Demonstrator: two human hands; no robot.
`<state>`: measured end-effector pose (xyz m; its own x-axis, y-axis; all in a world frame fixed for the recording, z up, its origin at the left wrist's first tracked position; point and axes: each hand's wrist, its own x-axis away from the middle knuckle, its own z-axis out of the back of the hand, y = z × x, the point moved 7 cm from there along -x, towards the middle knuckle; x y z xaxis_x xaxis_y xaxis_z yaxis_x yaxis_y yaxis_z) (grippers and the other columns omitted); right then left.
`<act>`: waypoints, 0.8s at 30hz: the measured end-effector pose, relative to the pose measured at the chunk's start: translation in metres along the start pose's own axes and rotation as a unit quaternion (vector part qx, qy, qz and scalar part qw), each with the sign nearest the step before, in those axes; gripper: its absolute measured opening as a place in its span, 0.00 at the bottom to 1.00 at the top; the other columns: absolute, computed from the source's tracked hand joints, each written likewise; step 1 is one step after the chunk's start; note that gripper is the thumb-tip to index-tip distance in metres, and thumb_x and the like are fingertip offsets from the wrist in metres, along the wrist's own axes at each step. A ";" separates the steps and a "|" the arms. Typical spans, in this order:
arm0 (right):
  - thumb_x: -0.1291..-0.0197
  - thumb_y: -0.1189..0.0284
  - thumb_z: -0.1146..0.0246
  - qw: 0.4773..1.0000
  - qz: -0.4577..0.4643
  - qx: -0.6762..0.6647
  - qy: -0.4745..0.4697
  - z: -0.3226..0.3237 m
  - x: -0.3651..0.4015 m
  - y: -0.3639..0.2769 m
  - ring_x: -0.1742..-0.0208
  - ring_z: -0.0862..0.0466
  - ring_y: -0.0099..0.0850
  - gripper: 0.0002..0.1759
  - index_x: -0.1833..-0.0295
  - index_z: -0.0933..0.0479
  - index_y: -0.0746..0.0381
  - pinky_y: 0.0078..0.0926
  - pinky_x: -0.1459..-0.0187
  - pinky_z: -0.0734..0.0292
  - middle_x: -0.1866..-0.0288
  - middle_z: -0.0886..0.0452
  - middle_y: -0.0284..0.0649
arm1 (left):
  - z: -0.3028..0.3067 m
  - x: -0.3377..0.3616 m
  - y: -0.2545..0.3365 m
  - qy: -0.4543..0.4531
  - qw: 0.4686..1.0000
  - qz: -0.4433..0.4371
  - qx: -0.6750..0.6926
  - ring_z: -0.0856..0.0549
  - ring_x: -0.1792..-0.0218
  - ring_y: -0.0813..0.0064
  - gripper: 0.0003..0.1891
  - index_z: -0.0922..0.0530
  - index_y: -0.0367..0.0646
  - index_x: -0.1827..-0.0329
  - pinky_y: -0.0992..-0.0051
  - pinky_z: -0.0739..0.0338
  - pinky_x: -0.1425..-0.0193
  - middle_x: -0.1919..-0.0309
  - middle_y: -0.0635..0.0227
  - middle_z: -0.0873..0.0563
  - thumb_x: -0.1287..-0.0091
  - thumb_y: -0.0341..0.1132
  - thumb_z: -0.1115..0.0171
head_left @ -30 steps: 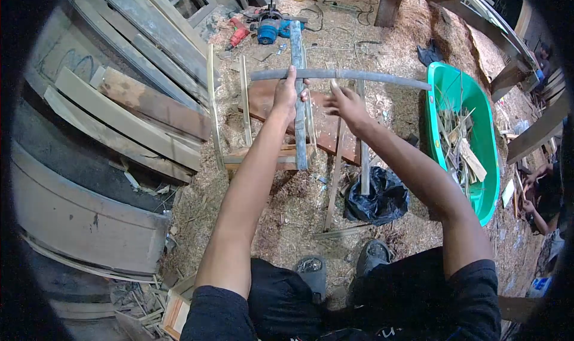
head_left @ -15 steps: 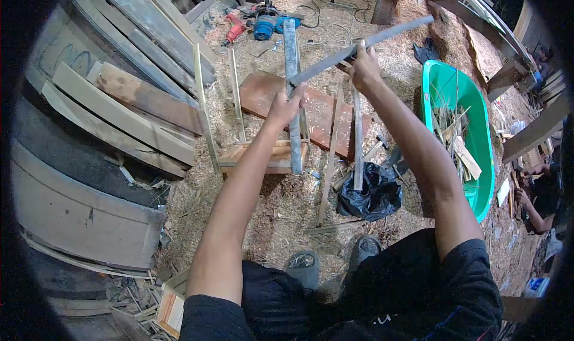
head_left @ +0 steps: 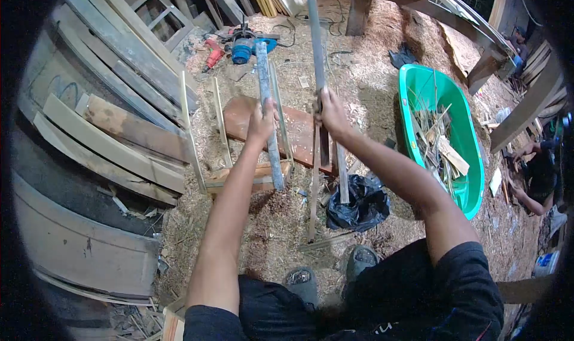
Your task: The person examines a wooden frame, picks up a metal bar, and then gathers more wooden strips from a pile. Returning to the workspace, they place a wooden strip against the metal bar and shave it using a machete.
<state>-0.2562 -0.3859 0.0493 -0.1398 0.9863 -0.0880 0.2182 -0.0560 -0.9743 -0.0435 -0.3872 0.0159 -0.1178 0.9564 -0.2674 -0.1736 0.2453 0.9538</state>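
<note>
My left hand [head_left: 261, 124] is wrapped around a grey, paint-worn wooden slat [head_left: 274, 155], which stands along the right side of a small wooden frame [head_left: 244, 184] with upright legs. In my right hand [head_left: 332, 115] a long grey bar [head_left: 317, 39] is held nearly upright, its upper end reaching the top edge of the view. A reddish-brown board [head_left: 297, 119] lies on the sawdust behind both hands. Thin wooden strips [head_left: 314, 203] stand or lean just below my right hand, beside a black plastic bag [head_left: 359, 203].
On the right sits a green tub [head_left: 478, 179] of wood scraps. A red power tool [head_left: 213, 55] and a blue power tool [head_left: 241, 51] lie at the back. Planks [head_left: 113, 152] lean along the left. Another person's arm [head_left: 532, 203] shows at far right.
The grey bar has swung from slanting across to nearly upright in my right hand. My left hand has let go of the bar and taken hold of the slat on the frame.
</note>
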 end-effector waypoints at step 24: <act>0.30 0.63 0.37 0.983 0.013 0.135 -0.124 -0.065 0.019 0.049 0.66 0.21 0.22 0.16 0.51 0.17 0.65 0.23 0.63 0.23 0.66 0.16 0.36 | 0.011 0.001 0.024 0.093 0.986 -0.086 -0.105 0.15 0.69 0.60 0.24 0.20 0.36 0.61 0.62 0.24 0.61 0.73 0.53 0.15 0.25 0.51 0.50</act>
<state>-0.1855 -0.3598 0.0129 -0.3759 0.9176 -0.1296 -0.0338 -0.1534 -0.9876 -0.0366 -0.3792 0.0398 -0.2425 0.8529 -0.4624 -0.4037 0.3446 0.8475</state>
